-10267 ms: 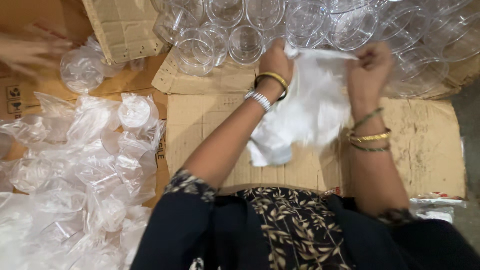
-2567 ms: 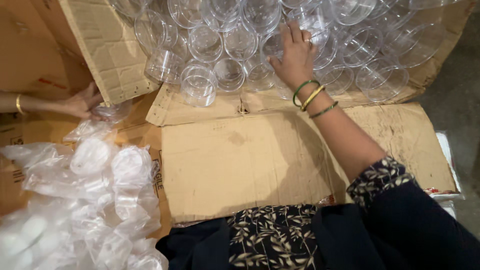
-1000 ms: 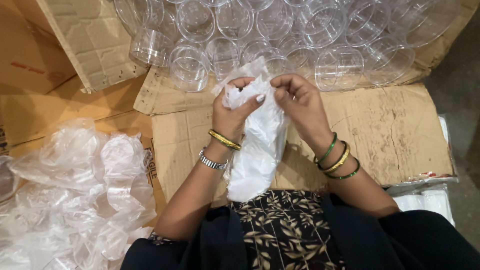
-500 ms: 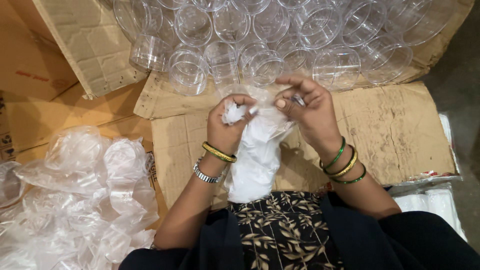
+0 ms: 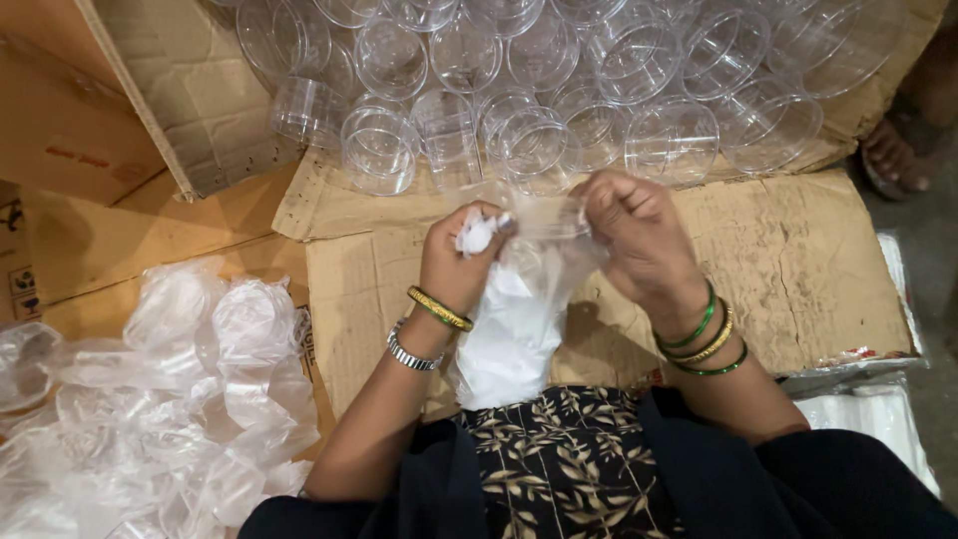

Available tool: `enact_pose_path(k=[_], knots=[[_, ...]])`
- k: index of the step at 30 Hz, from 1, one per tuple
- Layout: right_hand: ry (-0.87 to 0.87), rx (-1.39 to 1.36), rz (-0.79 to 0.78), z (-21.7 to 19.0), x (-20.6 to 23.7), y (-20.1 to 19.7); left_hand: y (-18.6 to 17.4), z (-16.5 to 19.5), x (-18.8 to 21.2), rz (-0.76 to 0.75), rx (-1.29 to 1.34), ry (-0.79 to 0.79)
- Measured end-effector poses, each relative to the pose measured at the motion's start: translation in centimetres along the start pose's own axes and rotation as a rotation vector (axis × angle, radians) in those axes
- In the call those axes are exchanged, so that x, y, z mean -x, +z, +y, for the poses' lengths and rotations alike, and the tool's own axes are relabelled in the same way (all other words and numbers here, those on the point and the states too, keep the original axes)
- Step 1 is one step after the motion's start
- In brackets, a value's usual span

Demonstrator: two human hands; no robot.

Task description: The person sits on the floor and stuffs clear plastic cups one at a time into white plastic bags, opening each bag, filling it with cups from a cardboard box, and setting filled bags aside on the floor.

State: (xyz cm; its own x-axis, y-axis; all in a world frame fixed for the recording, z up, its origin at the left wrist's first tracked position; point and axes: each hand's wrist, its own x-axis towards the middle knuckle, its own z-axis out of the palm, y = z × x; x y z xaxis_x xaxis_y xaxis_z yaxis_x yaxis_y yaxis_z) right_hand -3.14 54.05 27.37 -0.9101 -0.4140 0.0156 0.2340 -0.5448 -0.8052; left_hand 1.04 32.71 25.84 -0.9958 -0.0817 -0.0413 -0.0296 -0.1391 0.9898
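Dozens of clear plastic cups [image 5: 599, 90] crowd the top, lying on flattened brown cardboard [image 5: 798, 260]. Left of it sits a heap of crumpled clear wrappers [image 5: 170, 399]. At centre, 2 hands work close together: left hand [image 5: 461, 262] and right hand [image 5: 634, 235] each pinch the top of a translucent plastic bag [image 5: 514, 319] hanging between them.

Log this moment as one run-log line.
left hand: grips bag | right hand: grips bag mouth | cups: behind, on cardboard

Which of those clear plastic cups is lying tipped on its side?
The clear cup at the pile's left edge, beside the cardboard flap; its round wall faces up, while its neighbours show open mouths.
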Motion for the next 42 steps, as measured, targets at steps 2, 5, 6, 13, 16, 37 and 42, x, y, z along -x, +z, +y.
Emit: enact_pose_path(k=[2,5,6,13,16,37,42], knots=[[0.063,-0.042,-0.049,0.5,0.1,0.2,-0.4,0.1,-0.6,0.077,-0.007,0.066],[0.086,0.187,-0.063,1.3,0.0,0.4,-2.3,0.9,-1.2,-0.074,0.147,0.250],[0.042,0.344,-0.019,1.3,0.0,0.3,-2.6,1.0,-1.4,-0.083,0.133,0.224],[-0.136,0.380,0.025,0.5,-0.2,0.4,-2.2,0.8,-1.5,-0.038,0.185,0.052],[-0.011,0.472,0.093,0.2,-1.0,1.7,-3.0,0.5,-1.4,-0.313,0.505,0.018],[-0.169,0.684,0.115,6.5,-10.4,-8.8,-0.4,-12.2,-9.4,0.128,-0.321,0.422],[-0.289,0.333,0.230,4.8,-7.1,-5.5,-1.5,-7.9,-7.5,0.068,0.109,0.254]])
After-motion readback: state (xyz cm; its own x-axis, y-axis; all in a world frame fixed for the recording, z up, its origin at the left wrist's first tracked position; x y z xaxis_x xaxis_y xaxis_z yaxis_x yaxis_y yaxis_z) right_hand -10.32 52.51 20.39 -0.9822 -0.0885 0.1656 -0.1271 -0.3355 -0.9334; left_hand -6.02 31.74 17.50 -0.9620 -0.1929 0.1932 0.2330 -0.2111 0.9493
